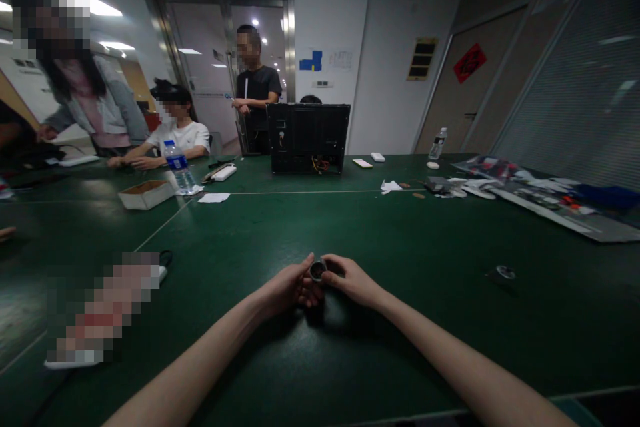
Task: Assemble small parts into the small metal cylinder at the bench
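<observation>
Above the green table (240,233), a small round, dark metal part (318,271) with a lighter rim is held between both hands, its hollow-looking end turned toward me. My left hand (293,285) grips it from the left, thumb on top and fingers curled underneath. From the right, my right hand (353,277) pinches the rim between thumb and bent forefinger. What lies inside the part is too dark to make out. Off to the right, a similar small round metal piece (504,272) rests on the table, touched by neither hand.
A phone-like slab (107,310) with a blurred screen lies left. Farther back are an open box (146,195), a water bottle (180,170), a black computer case (309,139) and paper scraps (391,186). Assorted items cover a board (565,217) at right. Several people are across the table.
</observation>
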A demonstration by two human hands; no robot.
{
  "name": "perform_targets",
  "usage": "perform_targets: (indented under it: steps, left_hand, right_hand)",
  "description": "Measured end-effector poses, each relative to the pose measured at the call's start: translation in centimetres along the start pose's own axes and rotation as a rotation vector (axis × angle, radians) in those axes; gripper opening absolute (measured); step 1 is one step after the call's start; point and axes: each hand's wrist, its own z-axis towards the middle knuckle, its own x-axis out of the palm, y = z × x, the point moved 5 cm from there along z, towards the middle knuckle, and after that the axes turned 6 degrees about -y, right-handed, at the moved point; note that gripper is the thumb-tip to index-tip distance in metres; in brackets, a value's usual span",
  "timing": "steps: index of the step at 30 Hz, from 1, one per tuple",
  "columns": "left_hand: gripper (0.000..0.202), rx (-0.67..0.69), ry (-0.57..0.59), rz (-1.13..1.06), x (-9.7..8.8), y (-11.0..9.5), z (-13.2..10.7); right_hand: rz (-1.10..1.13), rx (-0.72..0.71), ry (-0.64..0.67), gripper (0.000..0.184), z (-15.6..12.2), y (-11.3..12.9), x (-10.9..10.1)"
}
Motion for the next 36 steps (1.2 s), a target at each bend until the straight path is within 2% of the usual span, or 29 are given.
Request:
perform_targets:
  steps: [7,10,13,16,20,26,29,32,36]
  left_hand:
    - [0.032,0.046,0.007,-0.112,0.1,-0.5,-0.1]
    - [0.034,0.065,0.006,-0.084,0.1,-0.4,0.1]
    - [0.039,0.146,-0.012,-0.058,-0.1,-0.6,0.3]
    - [0.039,0.230,-0.058,0.043,-0.3,-0.8,0.2]
    - [0.044,0.264,-0.113,0.175,-0.2,-1.2,-0.1]
    - [0.042,0.347,-0.020,0.148,1.0,-2.4,-1.0]
    - [0.040,0.379,-0.019,0.173,1.0,-2.6,-1.1]
    - [0.040,0.431,-0.073,0.244,0.4,-2.7,-0.8]
    - [0.037,0.473,-0.200,0.401,-0.5,-2.7,-0.1]
  right_hand:
    - [-0.024,0.044,-0.050,0.060,-0.2,-0.1,-0.2]
    - [-0.085,0.016,-0.060,0.063,-0.4,0.5,-0.2]
    - [-0.180,-0.057,-0.096,0.065,-0.5,1.2,-0.3]
    - [-0.223,-0.118,-0.125,0.065,-0.6,1.5,-0.2]
    - [-0.232,-0.177,-0.126,0.064,-0.7,1.6,0.0]
    - [-0.248,-0.206,-0.116,0.064,-0.7,2.1,0.0]
    - [-0.247,-0.196,-0.105,0.065,-0.7,2.2,-0.1]
    - [-0.238,-0.196,-0.091,0.064,-0.7,2.2,-0.1]
    - [-0.229,-0.226,-0.078,0.057,-0.7,2.5,-0.2]
